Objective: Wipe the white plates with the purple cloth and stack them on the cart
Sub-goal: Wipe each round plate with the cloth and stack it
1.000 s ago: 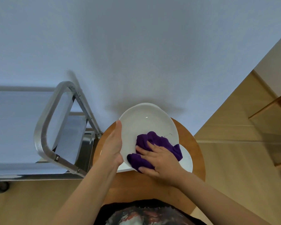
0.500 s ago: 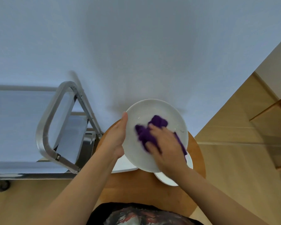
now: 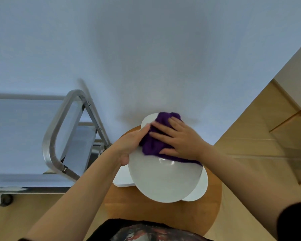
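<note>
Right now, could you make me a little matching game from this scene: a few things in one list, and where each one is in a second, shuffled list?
Things:
1. purple cloth
2. held plate
3. cart
4. round wooden table

Places:
A. under the white plates
B. pressed beneath the right hand
C. off to the left, by the wall
D. gripped at its rim by the left hand

Pairs: 1-B, 2-D, 3-C, 4-A

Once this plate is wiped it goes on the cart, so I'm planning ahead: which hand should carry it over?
Left. The left hand already grips the plate by its cart-side rim; the cart stands left. The right hand presses the purple cloth.
</note>
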`<action>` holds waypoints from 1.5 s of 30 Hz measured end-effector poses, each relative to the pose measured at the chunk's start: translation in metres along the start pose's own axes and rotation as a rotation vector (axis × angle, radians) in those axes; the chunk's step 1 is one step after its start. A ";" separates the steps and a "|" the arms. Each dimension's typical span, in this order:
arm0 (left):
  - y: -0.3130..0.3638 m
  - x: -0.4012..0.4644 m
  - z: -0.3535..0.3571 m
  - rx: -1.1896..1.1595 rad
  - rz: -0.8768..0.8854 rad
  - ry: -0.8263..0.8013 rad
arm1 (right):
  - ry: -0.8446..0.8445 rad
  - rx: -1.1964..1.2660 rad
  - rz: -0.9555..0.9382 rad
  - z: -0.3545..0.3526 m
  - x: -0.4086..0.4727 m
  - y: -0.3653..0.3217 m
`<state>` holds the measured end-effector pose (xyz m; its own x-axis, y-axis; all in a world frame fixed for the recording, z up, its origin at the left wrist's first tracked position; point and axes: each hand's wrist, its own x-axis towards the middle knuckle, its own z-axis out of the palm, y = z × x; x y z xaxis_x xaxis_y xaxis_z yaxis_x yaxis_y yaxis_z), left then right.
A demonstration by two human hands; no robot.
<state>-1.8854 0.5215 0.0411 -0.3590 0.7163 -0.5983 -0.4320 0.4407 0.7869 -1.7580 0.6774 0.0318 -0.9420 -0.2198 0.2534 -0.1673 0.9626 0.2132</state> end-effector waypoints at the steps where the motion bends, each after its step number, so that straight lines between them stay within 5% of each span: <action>1: -0.001 -0.001 -0.001 0.015 -0.012 0.009 | 0.017 0.004 0.059 0.002 -0.003 0.004; 5: -0.005 0.001 -0.006 0.000 -0.022 0.124 | 0.077 0.034 0.329 0.010 -0.015 -0.002; 8: -0.003 0.003 -0.009 -0.067 0.038 0.198 | 0.038 0.206 0.734 0.010 -0.022 -0.013; 20: 0.016 0.004 0.025 -0.477 0.189 0.451 | 0.842 1.848 1.866 0.012 0.006 -0.084; 24: 0.003 0.002 0.047 -0.576 0.273 0.458 | 0.917 1.880 1.885 0.005 0.010 -0.060; 32: 0.021 0.005 -0.014 -0.349 0.104 0.129 | 0.449 1.453 1.585 -0.024 -0.026 0.002; 35: 0.023 0.011 -0.014 -0.356 0.061 0.264 | 0.391 1.387 1.445 -0.030 -0.021 0.005; 45: 0.015 0.016 0.037 -0.788 0.171 0.512 | 0.929 1.528 1.611 -0.013 0.019 -0.059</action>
<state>-1.8666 0.5597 0.0487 -0.7064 0.3311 -0.6256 -0.7064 -0.2732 0.6530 -1.7619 0.6142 0.0358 -0.2486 0.9280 -0.2775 -0.1535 -0.3206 -0.9347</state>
